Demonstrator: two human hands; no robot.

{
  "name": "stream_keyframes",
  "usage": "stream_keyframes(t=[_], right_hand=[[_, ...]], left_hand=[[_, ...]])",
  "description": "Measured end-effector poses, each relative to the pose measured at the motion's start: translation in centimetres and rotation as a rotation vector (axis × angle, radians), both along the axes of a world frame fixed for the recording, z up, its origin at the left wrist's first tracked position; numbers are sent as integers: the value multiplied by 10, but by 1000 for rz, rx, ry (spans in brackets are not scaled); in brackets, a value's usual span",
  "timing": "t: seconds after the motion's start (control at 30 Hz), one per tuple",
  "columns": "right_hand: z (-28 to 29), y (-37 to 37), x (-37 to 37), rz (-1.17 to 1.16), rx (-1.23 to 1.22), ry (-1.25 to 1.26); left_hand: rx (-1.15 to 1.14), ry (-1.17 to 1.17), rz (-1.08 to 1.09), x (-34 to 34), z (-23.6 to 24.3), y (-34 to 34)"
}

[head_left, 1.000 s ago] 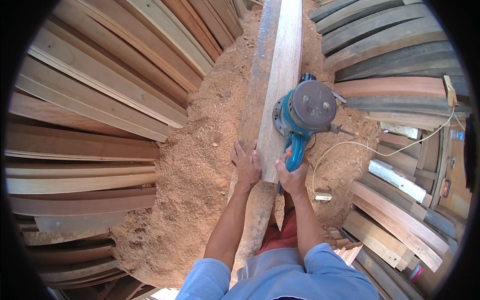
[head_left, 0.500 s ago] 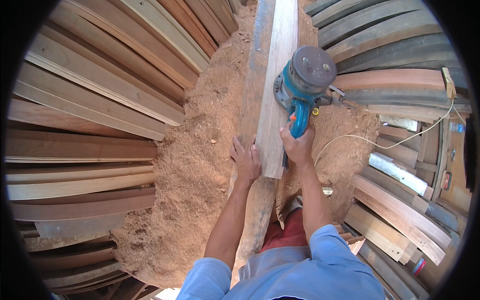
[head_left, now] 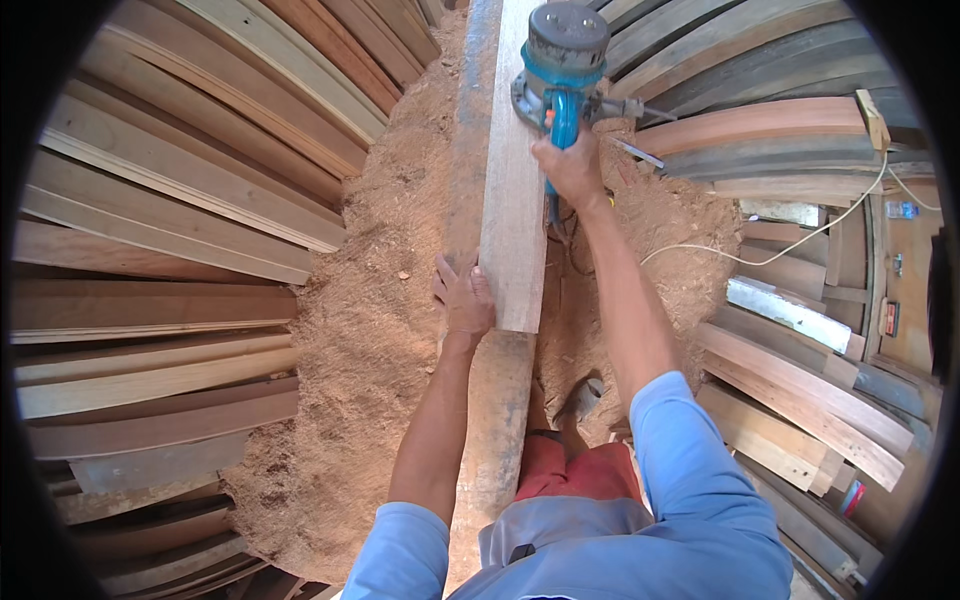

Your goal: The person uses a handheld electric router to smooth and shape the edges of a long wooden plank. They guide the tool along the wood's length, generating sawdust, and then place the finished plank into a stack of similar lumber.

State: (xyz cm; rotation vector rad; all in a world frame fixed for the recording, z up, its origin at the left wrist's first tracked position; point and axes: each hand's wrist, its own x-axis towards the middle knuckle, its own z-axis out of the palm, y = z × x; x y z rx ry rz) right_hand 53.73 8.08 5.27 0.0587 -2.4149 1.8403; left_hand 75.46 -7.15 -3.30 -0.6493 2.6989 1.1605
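A long pale wooden plank lies lengthwise on a worn, stained wooden beam. My right hand is wrapped around the blue handle of a router, a power tool with a round grey top. Its base rests over the plank's right part, and a metal rod and bracket stick out at its right side. My left hand lies against the plank's left edge close to its near end, fingers spread over the beam and thumb beside the plank.
Stacked boards fan out along the left, and more timber lines the right. Reddish sawdust covers the ground. A pale cord loops on the right from a wooden piece. A small bottle lies at far right.
My right hand has pushed the router forward along the plank, away from me. My left hand stays at the plank's left edge. The whole view has shifted slightly.
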Motion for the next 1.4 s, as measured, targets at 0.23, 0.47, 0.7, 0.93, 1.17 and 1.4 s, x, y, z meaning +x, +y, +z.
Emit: stream_keyframes(t=[0.23, 0.47, 0.7, 0.93, 1.17, 1.4], right_hand=[[31, 2, 167, 80, -7, -180], [37, 18, 344, 182, -73, -333], [23, 0, 366, 125, -106, -341], [0, -10, 354, 93, -200, -269], [4, -15, 309, 55, -246, -262], [26, -18, 263, 36, -144, -163]], left_hand=[[-21, -34, 34, 2, -5, -10], [57, -10, -91, -2, -24, -41], [-13, 154, -62, 6, -24, -29], [-29, 132, -58, 7, -13, -27], [-52, 109, -51, 8, -13, -25], [-69, 93, -44, 8, -12, -23]])
